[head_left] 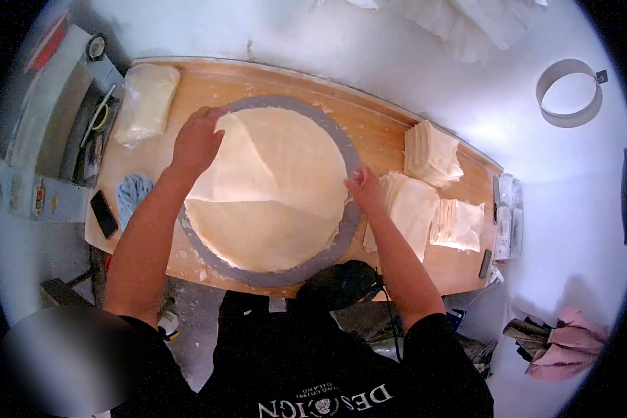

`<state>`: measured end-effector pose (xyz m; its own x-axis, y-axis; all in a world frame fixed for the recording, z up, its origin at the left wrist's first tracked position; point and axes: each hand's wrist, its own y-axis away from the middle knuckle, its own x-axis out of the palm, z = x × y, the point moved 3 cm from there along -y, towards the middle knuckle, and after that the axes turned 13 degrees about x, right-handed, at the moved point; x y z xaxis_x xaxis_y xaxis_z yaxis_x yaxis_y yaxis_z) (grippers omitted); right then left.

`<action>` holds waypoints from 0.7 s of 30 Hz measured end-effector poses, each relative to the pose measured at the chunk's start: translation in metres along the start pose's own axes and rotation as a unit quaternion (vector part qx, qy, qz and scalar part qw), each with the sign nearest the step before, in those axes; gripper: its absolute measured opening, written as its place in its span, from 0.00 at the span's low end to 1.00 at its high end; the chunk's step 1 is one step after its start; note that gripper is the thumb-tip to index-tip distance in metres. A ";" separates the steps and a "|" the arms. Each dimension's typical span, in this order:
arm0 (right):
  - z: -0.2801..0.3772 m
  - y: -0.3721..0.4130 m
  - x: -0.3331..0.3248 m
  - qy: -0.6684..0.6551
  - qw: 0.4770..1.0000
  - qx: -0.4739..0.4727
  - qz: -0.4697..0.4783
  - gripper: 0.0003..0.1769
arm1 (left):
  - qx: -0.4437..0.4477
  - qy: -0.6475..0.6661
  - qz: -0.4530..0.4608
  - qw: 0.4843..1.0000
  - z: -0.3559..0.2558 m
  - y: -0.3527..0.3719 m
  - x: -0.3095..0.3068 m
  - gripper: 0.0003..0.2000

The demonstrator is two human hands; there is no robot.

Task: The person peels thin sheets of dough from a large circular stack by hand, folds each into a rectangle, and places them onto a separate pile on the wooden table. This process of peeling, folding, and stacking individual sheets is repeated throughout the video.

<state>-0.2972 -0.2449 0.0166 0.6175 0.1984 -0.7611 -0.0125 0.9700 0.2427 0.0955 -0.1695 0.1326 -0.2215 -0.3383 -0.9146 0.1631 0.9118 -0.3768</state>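
Pulling too hard could rip the thin sheet [242, 171] on the round gray board [261, 278]. The left hand [198, 141] has a grip that pinches its edge near 11 o'clock; the right hand [364, 189] bunches near 3 o'clock, but on what, I cannot tell.

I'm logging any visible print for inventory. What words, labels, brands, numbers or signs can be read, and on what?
"DESIGN", split by an emblem: black shirt.
"1981": the same shirt, in small print; the rest of that print is too blurred to read surely.
Small label on the pale blue casing: too small to read.
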 end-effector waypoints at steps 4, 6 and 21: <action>-0.053 0.009 0.032 0.134 0.989 0.050 0.031 0.27 | -0.120 0.130 -0.085 0.981 0.020 0.080 0.024 0.14; -0.073 0.027 0.043 0.109 0.988 0.077 0.076 0.26 | -0.259 0.202 -0.012 0.944 0.036 0.153 0.063 0.11; -0.030 0.041 0.081 -0.202 0.923 0.285 0.161 0.19 | -0.673 0.464 -0.211 0.537 0.080 0.196 0.168 0.17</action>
<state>-0.2715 -0.1845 -0.0534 0.8981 0.2842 -0.3356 0.0974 0.6155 0.7821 0.1669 -0.0659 -0.1070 -0.4508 -0.8882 -0.0886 -0.7931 0.3530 0.4964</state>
